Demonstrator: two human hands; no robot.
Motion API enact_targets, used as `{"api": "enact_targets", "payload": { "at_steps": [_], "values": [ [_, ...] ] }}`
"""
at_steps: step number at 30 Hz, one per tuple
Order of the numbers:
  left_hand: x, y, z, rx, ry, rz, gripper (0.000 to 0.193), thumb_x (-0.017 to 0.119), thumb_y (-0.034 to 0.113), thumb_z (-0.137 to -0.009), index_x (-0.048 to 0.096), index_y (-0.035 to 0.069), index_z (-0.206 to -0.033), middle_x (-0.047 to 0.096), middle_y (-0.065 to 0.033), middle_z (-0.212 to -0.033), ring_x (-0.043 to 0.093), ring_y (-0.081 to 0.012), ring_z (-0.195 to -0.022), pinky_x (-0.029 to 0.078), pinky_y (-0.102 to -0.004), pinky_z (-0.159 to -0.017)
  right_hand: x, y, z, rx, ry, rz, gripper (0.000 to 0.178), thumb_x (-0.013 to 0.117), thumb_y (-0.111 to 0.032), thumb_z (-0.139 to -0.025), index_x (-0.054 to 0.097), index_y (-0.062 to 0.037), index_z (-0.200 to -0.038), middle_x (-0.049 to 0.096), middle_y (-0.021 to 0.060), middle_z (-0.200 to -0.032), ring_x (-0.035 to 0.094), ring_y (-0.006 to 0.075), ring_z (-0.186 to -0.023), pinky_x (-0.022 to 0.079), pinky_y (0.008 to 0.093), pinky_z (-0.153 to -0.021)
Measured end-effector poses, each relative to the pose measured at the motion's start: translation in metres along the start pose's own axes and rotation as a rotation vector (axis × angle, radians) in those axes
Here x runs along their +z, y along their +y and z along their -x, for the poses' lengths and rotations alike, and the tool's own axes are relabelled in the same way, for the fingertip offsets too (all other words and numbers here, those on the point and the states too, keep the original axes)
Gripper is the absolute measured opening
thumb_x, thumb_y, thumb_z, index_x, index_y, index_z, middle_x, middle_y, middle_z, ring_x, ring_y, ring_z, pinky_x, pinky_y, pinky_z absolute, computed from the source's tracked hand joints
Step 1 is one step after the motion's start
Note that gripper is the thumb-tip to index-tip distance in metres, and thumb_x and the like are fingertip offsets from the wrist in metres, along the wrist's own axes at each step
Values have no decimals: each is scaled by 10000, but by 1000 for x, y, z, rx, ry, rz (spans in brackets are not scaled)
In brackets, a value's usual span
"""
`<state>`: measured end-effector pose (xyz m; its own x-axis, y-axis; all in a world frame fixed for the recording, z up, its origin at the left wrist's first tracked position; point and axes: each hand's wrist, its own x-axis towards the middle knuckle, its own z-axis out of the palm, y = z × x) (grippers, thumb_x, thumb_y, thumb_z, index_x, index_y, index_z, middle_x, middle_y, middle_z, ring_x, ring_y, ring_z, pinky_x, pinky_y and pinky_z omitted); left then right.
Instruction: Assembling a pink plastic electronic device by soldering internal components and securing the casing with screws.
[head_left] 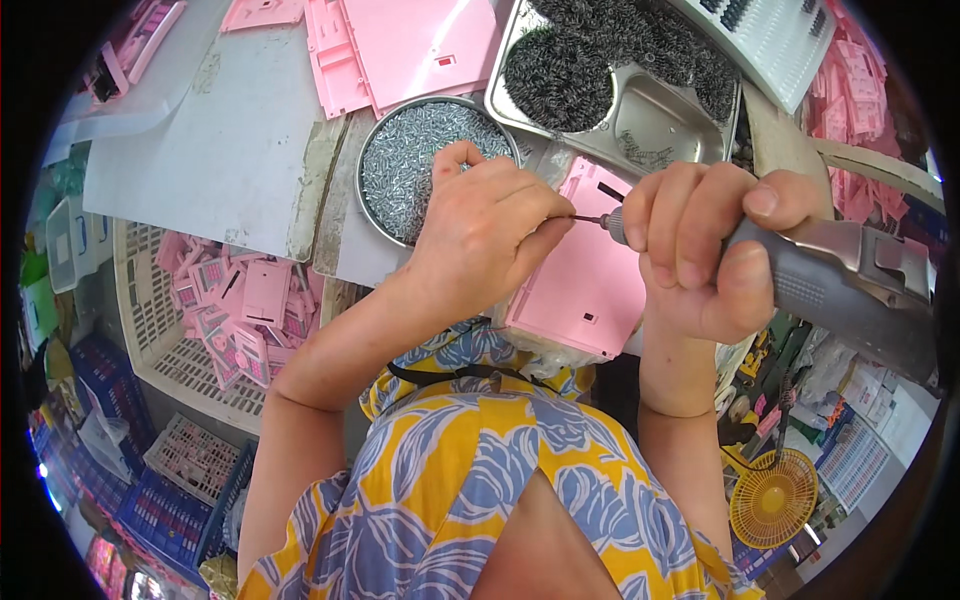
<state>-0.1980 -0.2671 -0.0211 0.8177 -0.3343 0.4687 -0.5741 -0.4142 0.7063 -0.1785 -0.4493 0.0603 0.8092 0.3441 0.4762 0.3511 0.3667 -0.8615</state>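
Observation:
My right hand (700, 245) is wrapped round a grey electric screwdriver (845, 275), its thin bit pointing left. The fingertips of my left hand (485, 220) are pinched together at the tip of that bit. Whatever they hold there is too small to make out. Beneath the two hands lies a flat pink plastic panel (575, 285) with a small dark slot near its lower edge. Just beyond my left hand stands a round metal tin (362, 185) full of short, shiny metal pins or screws.
A steel compartment tray (665, 115) holds heaps of dark coil springs. Pink panels (420, 50) lie at the back. A cream plastic basket (150, 310) at left contains many pink parts. To the right are a yellow basket (773, 498) and a white rack (765, 40).

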Motion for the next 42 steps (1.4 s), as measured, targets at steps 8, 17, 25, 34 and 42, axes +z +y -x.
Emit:
{"api": "enact_targets", "payload": {
  "at_steps": [8,17,25,34,42],
  "values": [
    [-3,2,-1,65,37,-30,159,813,102,-735,700,124,-845,689,21,-800,617,-181,-736,354,-395,-803,7,-4,2,-24,39,38,260,560,-253,-1028,493,-146,-1256,478,-18,-690,431,117,-554,434,319,-577],
    [-30,-5,2,-135,-50,-337,167,807,202,-751,715,140,-877,618,6,-930,578,-224,-952,343,-481,-943,9,17,14,13,96,70,248,598,-193,-1007,487,-117,-1215,494,9,-688,427,118,-536,456,329,-563],
    [-39,-31,8,-191,-105,-449,88,717,207,-866,693,123,-866,602,-16,-927,560,-243,-967,352,-488,-915,21,34,23,51,132,160,228,634,-105,-979,448,-85,-1110,496,39,-668,447,119,-519,437,307,-511],
    [-46,-54,3,-136,-141,-434,220,744,317,-860,640,138,-786,644,-17,-761,613,-258,-833,376,-469,-836,20,38,25,88,106,270,228,627,-83,-960,445,-90,-1099,491,43,-661,442,119,-515,435,307,-510],
    [-42,-34,4,-6,-51,-218,321,849,314,-745,668,129,-934,654,-29,-930,623,-242,-924,382,-416,-884,12,26,10,54,93,79,328,582,-176,-987,496,-112,-1296,466,2,-660,414,108,-528,447,316,-550]
  ]
}}
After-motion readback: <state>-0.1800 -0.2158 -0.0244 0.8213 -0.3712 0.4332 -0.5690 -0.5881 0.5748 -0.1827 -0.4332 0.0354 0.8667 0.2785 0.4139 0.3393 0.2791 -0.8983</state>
